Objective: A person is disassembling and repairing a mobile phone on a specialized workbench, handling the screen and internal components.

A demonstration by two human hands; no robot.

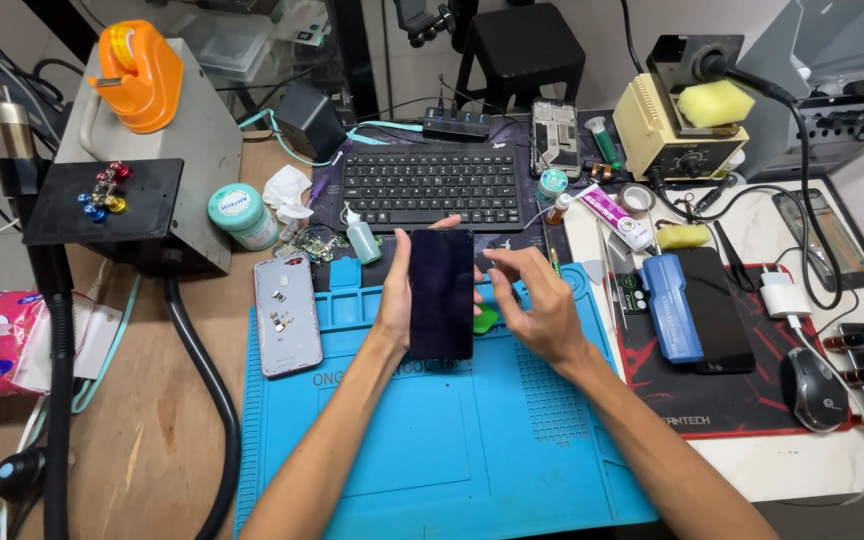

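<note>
We hold a dark phone [441,293] upright over the blue work mat [432,440], its black glass facing us and its lower end close to the mat. Our left hand [396,290] has it in a firm grip along its left edge, thumb on the near side and fingers wrapped behind. The screen looks whole and seated, with no gap or lifted corner that we can see, so we judge the body is closed at this point; whether anything is left to do on its right edge we cannot tell from this view.

Our right hand [537,300] sits just beside the grip, to its right, with thumb and forefinger pinched together near the phone's right edge. The pinch looks closed on something very small, but we cannot make out what. A green pick [486,319] lies on the mat just below that pinch, between the two hands.

Both forearms come up from the bottom of the view and meet over the mat, wrists bent slightly inward.

Left of the grip a second phone [288,315] lies flat with small loose parts on its pale back. Beyond the grip stand a small dropper bottle [361,238] and a black keyboard [430,187]. Well to the right, a blue case [671,306] rests on the tabletop [822,470] beside a mouse [813,389].
</note>
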